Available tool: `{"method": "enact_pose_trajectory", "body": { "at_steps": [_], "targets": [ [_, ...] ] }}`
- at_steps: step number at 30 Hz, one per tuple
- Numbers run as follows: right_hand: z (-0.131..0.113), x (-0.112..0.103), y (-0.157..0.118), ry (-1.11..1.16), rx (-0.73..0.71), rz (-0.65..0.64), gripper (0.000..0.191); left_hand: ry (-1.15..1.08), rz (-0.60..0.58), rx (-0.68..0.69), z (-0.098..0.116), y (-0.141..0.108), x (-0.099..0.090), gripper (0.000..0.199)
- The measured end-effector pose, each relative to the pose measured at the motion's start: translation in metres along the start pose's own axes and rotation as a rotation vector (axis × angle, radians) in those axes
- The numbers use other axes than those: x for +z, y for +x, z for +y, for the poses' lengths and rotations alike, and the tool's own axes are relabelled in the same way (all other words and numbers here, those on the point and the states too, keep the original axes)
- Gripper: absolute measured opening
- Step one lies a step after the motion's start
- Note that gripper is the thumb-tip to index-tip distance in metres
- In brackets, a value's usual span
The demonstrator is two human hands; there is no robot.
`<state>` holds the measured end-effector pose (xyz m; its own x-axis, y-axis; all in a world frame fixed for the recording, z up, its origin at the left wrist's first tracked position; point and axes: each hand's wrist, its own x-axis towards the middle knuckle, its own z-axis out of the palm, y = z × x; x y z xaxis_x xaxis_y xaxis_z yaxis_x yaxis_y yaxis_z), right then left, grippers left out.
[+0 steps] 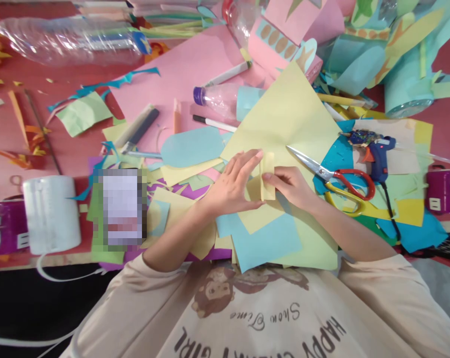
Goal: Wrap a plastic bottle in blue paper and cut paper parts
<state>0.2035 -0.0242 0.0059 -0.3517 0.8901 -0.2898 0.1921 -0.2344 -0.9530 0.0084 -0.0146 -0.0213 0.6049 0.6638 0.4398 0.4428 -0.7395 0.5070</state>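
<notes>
A small strip of folded yellow paper (268,171) stands upright between my two hands. My right hand (294,186) pinches it from the right, thumb on its face. On the other side, my left hand (232,181) spans its length, with the fingertips at the top edge and the thumb at the bottom. Beneath lie a large yellow sheet (284,114) and a light blue sheet (262,243). To the right of my right hand, scissors (325,174) with red and yellow handles rest partly spread on the paper.
A blue glue gun (379,154) lies at the right with its cord. Plastic bottles (225,99), markers (213,123) and paper scraps cover the red table (8,124). A white box-shaped device (51,214) and a blurred-out phone-like object (122,206) sit at the left.
</notes>
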Motion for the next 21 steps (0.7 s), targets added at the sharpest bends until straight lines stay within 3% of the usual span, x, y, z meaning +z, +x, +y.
{"method": "enact_pose_trajectory", "body": {
  "at_steps": [6,11,16,18,21],
  "targets": [
    [0.003,-0.001,0.000,-0.150,-0.061,0.020,0.039,0.060,-0.031,0.033,-0.001,-0.002,0.001,0.105],
    [0.005,-0.001,0.001,-0.037,0.010,-0.034,0.033,0.063,-0.041,0.058,-0.002,-0.002,0.001,0.101],
    [0.002,-0.002,0.003,0.062,0.039,-0.092,0.033,-0.196,-0.025,0.031,0.000,0.000,-0.002,0.099],
    [0.002,-0.001,0.003,0.093,0.034,-0.114,0.035,-0.348,0.031,-0.084,0.002,0.002,-0.004,0.079],
    [0.003,0.000,0.002,0.059,0.011,-0.157,0.036,-0.458,0.047,-0.347,0.008,0.006,-0.007,0.030]
  ]
}}
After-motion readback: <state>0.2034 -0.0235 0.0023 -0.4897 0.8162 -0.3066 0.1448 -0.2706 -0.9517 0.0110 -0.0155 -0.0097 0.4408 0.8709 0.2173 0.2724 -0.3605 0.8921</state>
